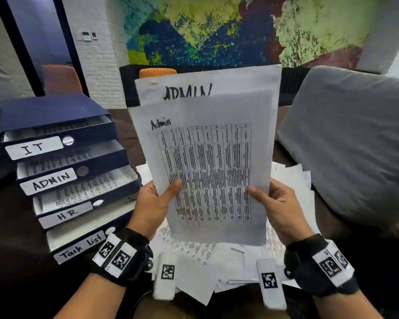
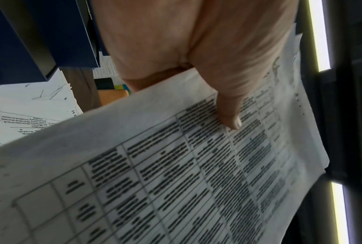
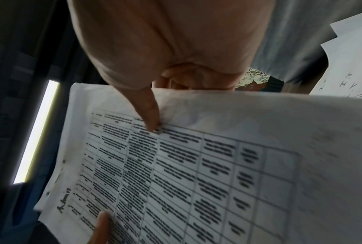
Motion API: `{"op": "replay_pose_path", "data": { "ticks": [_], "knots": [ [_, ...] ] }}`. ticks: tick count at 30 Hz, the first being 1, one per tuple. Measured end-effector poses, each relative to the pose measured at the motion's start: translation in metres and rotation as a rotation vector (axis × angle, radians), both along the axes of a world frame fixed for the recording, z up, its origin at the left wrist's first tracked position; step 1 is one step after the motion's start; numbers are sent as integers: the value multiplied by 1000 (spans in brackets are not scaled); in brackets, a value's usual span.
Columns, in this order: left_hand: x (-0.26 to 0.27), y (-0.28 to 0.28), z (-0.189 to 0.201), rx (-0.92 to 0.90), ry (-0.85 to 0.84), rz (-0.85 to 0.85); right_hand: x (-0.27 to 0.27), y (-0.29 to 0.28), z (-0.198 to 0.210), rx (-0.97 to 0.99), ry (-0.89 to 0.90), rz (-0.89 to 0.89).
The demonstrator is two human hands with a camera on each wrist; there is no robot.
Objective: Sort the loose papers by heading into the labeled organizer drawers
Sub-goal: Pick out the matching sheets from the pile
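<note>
Both hands, left hand (image 1: 153,204) and right hand (image 1: 277,206), are pinching the Admin sheets (image 1: 207,162) upright above the loose papers (image 1: 293,180). Wrist views: thumbs (image 2: 228,113) pressing print; light, floppy paper, best held by its lower edges.

the dark table (image 1: 14,226) carries a blue drawer organizer (image 1: 55,143) and a heap of loose papers (image 1: 293,180) beside it.
</note>
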State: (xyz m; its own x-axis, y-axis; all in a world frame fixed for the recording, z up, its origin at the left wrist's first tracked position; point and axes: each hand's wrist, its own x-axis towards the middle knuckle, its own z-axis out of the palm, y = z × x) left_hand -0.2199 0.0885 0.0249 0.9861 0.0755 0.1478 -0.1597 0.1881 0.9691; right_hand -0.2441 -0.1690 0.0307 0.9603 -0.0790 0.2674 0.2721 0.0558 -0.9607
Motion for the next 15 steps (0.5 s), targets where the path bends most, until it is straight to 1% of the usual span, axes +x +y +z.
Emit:
{"op": "replay_pose_path", "data": {
  "ticks": [3,8,11,15],
  "knots": [
    [-1,3,-1,-3,-38,-38,-5,-1,1,-32,-18,58],
    [-5,-1,3,85,-50,-116,-1,-5,-4,-95,76,54],
    [-9,-4,12,119,-74,-123,0,-6,-5,-132,100,54],
    [-14,-4,28,105,-120,-99,-2,-3,-3,-131,72,64]
  ]
}}
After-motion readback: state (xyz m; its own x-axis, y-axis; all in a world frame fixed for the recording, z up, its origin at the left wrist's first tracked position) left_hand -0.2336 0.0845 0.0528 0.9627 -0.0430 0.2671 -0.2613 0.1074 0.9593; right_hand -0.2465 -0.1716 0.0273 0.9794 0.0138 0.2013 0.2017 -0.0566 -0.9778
